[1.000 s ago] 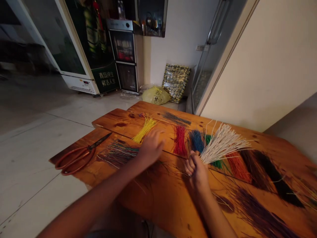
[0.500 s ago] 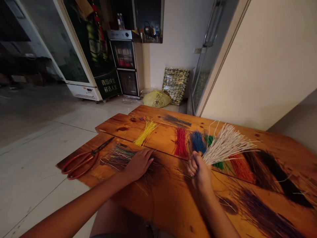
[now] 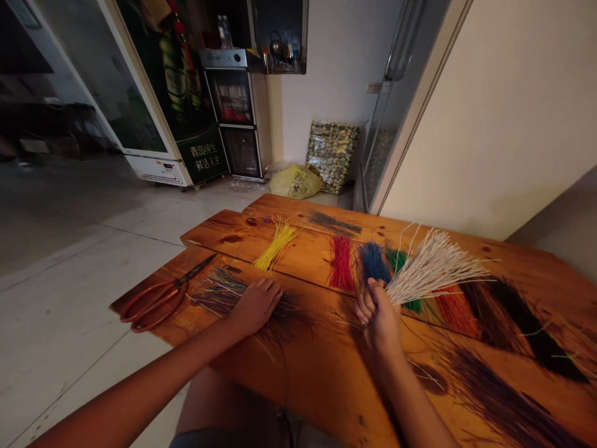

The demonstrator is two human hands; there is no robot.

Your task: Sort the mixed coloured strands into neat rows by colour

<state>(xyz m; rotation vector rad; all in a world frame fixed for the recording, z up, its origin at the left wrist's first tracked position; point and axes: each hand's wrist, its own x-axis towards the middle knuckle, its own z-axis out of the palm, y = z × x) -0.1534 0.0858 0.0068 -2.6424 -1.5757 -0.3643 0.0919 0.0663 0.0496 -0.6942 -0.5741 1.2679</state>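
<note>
My right hand (image 3: 380,314) is closed round the narrow end of a bundle of white strands (image 3: 433,264), which fans out to the right above the table. My left hand (image 3: 258,303) rests over a bundle of dark, mixed-colour strands (image 3: 219,287), its fingers curled together on the middle of it; their undersides are hidden. Left of that bundle lie scissors (image 3: 161,295) with big red-brown handles. Behind the hands are bundles of yellow strands (image 3: 276,244), red strands (image 3: 342,262) and blue strands (image 3: 374,261). Green strands (image 3: 396,260) show partly behind the white ones.
The wooden table (image 3: 317,367) has stepped plank ends at the left. On its right lie orange strands (image 3: 457,311), brown strands (image 3: 489,314), black strands (image 3: 536,326) and purple strands (image 3: 504,392). Grey strands (image 3: 333,222) lie at the back. A yellow bag (image 3: 295,182) sits on the floor beyond.
My left hand has shifted slightly left over the mixed-colour strands, and its fingers look more drawn together. My right hand still holds the white strands, nearly in place. The view has tilted slightly.
</note>
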